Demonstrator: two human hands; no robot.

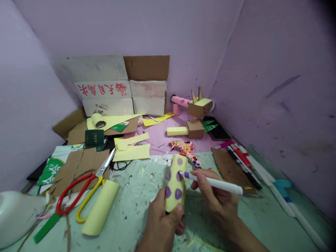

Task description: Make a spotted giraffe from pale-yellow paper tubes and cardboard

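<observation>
A pale yellow paper tube (173, 183), dotted with rounded, unevenly shaded purple spots in rough rows, is held over the pale green desk (139, 190), its length pointing away from the person. The left hand (164, 218) is clamped around its near end, thumb across the spotted side. The right hand (219, 201) pinches a slim white marker with a purple front end (220, 184), its tip at a middle-row spot.

Left hand (165, 221) grips at bottom centre; right hand (219, 200), lower right of centre, pinches, seemingly curled beneath.
</observation>
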